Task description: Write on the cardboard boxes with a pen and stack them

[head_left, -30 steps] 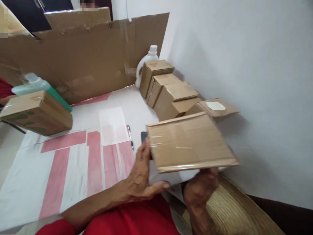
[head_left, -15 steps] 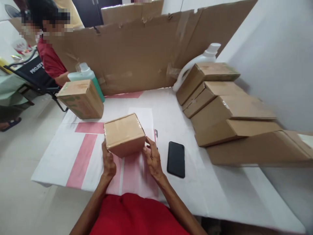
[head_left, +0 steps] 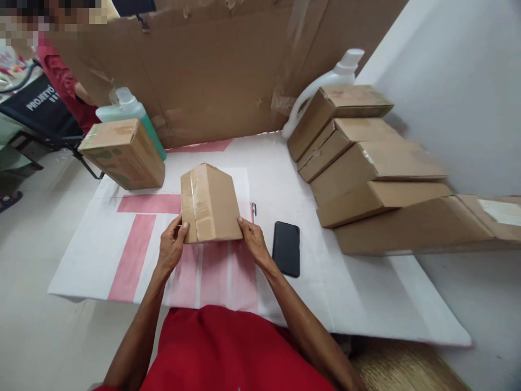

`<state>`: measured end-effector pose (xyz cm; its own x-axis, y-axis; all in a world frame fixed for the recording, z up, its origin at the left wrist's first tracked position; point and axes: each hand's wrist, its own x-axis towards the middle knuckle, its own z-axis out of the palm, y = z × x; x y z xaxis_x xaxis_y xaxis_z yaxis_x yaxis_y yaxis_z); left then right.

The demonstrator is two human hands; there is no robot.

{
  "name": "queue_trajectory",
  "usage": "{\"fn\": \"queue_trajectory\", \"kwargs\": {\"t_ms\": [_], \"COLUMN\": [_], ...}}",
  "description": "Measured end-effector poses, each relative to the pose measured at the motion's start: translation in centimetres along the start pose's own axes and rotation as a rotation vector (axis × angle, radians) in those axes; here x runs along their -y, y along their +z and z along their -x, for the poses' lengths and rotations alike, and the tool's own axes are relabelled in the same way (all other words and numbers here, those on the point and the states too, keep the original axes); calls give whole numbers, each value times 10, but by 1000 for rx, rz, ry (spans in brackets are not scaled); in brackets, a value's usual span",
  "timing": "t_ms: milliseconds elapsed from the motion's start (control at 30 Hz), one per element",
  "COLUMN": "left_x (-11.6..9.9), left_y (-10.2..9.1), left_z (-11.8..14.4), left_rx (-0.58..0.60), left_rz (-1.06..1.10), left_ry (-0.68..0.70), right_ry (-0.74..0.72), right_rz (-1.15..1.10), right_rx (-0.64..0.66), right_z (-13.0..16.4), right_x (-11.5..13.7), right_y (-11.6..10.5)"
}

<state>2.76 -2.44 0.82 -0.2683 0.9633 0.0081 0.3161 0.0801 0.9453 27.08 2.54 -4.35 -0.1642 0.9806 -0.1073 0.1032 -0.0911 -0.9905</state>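
A small brown cardboard box (head_left: 222,203) is tilted between my two hands above the table's middle, and a taped seam shows on its left face. My left hand (head_left: 173,241) grips its lower left corner, thumb in front. On the opposite side, my right hand (head_left: 253,238) is closed on the lower right corner. A black phone (head_left: 286,248) lies on the white and pink cloth (head_left: 136,255), right of my right hand. Just beyond that hand a pen (head_left: 254,209) is partly visible.
Several cardboard boxes (head_left: 345,174) stand in a row at right, before a white jug (head_left: 301,103). Another box (head_left: 126,155) and a green liquid bottle (head_left: 148,127) stand at left. A cardboard panel (head_left: 220,76) walls the back. A person in a red sleeve (head_left: 61,76) sits beyond.
The box has been turned in my hands, so its taped side now faces left and a broad face shows. My view has tipped slightly downward.
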Motion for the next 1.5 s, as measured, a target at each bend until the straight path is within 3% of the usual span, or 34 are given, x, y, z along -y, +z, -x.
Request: {"fn": "queue_trajectory", "kwargs": {"t_ms": [167, 267, 467, 567, 833, 967, 1100, 1333, 1500], "left_x": [2, -1, -28, -43, -52, -63, -69, -64, -65], "left_y": [8, 12, 7, 0, 7, 3, -3, 1, -3], "left_z": [3, 3, 4, 3, -20, -34, -34, -22, -2], "left_rx": [-72, -52, 44, 54, 11, -36, -70, -133, -125], "left_rz": [-41, -53, -90, -66, -3, -88, -222, -280, -310], "left_ry": [40, 95, 332, 386, 334, 322, 311, 240, 169], "right_ry": [-5, 23, 24, -14, -162, -199, -221, -141, 41], "right_rz": [-61, -88, -162, -197, -140, -172, -125, 180, 107], "right_rx": [-83, -76, 13, 70, 61, 62, -26, -161, -25], "right_z": [3, 10, 26, 31, 27, 18, 6, -8, -4], "right_x": [-8, -5, 29, 49, 66, 80, 86, 82, 66], "right_y": [8, 6, -17, -32, -34, -35, -38, -36, -30]}}
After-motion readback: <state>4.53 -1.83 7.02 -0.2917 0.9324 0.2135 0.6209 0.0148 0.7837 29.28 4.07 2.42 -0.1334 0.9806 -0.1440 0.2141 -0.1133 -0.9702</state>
